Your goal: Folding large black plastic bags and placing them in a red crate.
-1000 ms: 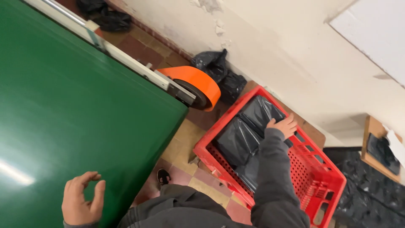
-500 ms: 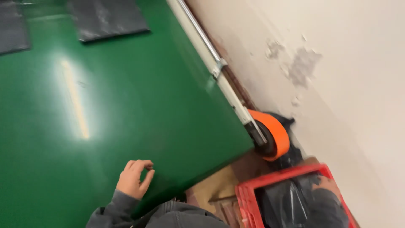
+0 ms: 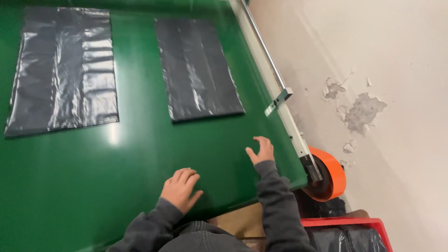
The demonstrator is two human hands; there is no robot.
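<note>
Both your hands are down at the near edge of the green belt [image 3: 140, 154] and neither one holds anything: your left hand [image 3: 181, 189] rests flat with the fingers loosely together, your right hand [image 3: 261, 150] hovers just over the surface with fingers spread and curled. The nearest dark plastic bag [image 3: 198, 67] lies flat on the belt well beyond your right hand, toward the far side, its long axis running near to far and leaning slightly left at the far end; a second bag [image 3: 63, 70] lies parallel to it on the left. Watch that right side: your right hand sits close to the metal side rail [image 3: 280, 100], and the orange roller [image 3: 329, 173] is just past the belt's near right corner, so a sleeve or fingertip drifting right could get caught there. The glossy bags look slippery, so a careless reach could skew or crease one. The red crate [image 3: 368, 224] sits low at your near right.
</note>
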